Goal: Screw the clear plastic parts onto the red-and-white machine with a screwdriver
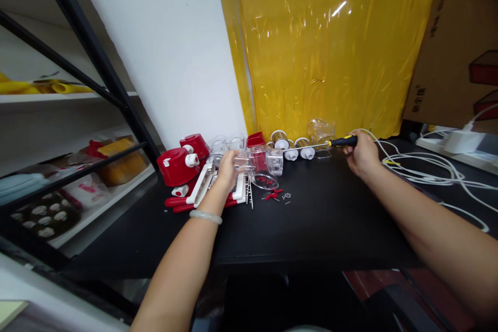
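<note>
My left hand is closed around a clear plastic housing and holds it on its side just above the black table. In my right hand is a screwdriver with a black and yellow handle. Its long shaft points left, and the tip is close to the housing's right end; whether they touch I cannot tell. Below the housing lie small red pieces and several loose screws. Red bodies with white knobs stand left of my left hand, beside red-and-white frames.
Several metal grater drums with white ends lie behind the housing, near a clear bowl-like part. White cable coils across the table's right side. A yellow plastic curtain hangs behind, a cardboard box stands right, and shelving rises left.
</note>
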Available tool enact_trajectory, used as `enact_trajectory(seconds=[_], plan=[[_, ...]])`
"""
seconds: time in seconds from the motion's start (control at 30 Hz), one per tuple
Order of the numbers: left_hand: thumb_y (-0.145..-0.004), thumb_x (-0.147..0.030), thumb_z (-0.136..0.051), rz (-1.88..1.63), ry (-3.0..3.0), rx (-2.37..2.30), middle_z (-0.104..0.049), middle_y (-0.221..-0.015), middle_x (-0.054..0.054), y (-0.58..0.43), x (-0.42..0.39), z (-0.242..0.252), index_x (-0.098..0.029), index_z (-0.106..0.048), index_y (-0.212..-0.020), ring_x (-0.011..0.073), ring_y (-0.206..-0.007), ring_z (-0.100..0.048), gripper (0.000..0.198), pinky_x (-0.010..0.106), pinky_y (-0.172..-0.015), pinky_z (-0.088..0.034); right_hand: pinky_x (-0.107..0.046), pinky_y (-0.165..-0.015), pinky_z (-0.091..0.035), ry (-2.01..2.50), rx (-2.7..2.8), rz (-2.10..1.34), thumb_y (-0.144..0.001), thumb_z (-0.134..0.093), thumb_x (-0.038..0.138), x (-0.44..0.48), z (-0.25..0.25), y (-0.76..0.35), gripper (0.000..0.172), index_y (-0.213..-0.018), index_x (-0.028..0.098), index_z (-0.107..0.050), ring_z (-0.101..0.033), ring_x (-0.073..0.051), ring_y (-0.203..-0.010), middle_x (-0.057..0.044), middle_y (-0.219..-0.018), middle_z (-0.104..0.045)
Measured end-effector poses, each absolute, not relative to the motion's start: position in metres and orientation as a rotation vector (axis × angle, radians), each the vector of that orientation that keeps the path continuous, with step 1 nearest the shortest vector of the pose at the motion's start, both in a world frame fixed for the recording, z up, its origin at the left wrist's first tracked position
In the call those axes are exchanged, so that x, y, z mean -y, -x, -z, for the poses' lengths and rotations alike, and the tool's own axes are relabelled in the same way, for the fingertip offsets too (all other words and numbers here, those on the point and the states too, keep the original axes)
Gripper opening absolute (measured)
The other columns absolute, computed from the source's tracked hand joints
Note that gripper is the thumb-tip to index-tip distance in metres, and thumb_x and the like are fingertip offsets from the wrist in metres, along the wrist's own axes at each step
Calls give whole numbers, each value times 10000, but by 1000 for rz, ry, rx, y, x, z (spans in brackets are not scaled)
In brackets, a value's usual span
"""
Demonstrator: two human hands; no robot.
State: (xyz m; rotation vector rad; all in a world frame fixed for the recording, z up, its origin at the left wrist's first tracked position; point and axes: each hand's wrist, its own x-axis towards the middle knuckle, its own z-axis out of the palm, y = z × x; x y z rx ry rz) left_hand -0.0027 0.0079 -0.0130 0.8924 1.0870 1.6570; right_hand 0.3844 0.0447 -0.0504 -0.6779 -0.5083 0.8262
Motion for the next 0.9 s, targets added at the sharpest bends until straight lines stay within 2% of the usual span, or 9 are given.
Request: enact_trajectory(seconds=[0.1,0.17,0.23,0.37,0.5,0.57,0.7,0.83,0.9], plan=[[-822,-369,-859,-1634,-906,-1094,-787,-907,44,5,-7,13,-273,-696,-981,322,-1033,-885,247,364,-859,-726,-163,-542,-531,723,363,-859,-1139,-644,146,-36,40,-374,223,-951,264,-623,-527,-105,-598,46,-811,-590],[-818,-380,-861,-1615,-915,-1093,-785,-897,44,6,-7,12,-274,-696,-983,320,-1018,-882,256,357,-844,-723,-180,-590,-583,733,324,-889,-1137,-586,127,-30,34,-369,216,-975,256,-646,-648,-131,-696,22,-871,-653],[-817,-386,-855,-1615,-914,-1087,-784,-894,43,6,-8,12,-276,-690,-981,316,-1010,-883,257,360,-847,-729,-197,-585,-584,759,319,-904,-1163,-592,170,-26,31,-366,208,-986,261,-652,-692,-155,-738,4,-890,-682],[-806,-413,-878,-1631,-894,-1072,-801,-908,52,4,-8,12,-285,-664,-982,338,-1017,-894,305,406,-870,-754,-236,-525,-548,807,388,-855,-1263,-656,403,-26,35,-367,327,-962,285,-602,-632,-171,-656,1,-819,-637],[-802,-413,-891,-1626,-884,-1071,-809,-915,57,3,-6,10,-287,-666,-976,341,-1003,-888,310,426,-879,-762,-236,-459,-478,840,451,-757,-1245,-770,657,-32,44,-367,504,-986,312,-510,-430,-124,-508,73,-738,-484],[-818,-392,-870,-1628,-885,-1081,-781,-877,46,3,-5,9,-283,-678,-963,331,-987,-878,264,413,-878,-756,-240,-444,-472,836,476,-752,-1211,-820,668,-35,48,-368,531,-997,322,-478,-377,-116,-482,89,-722,-425],[-859,-347,-799,-1630,-894,-1093,-765,-856,40,3,-3,8,-272,-696,-948,281,-916,-838,156,362,-858,-731,-261,-436,-510,851,469,-763,-1201,-797,569,-40,54,-371,427,-1004,333,-499,-395,-133,-492,73,-721,-419],[-867,-353,-826,-1635,-875,-1100,-788,-887,43,2,-2,8,-277,-680,-957,280,-902,-831,187,357,-838,-721,-300,-465,-576,853,483,-764,-1139,-842,564,-43,57,-373,422,-1009,341,-509,-409,-144,-503,68,-734,-431],[-867,-356,-849,-1636,-862,-1101,-782,-888,38,2,-2,8,-278,-685,-967,292,-925,-843,208,367,-855,-726,-303,-466,-573,846,472,-766,-1121,-826,506,-44,57,-374,360,-1000,342,-529,-409,-149,-511,61,-730,-436]])
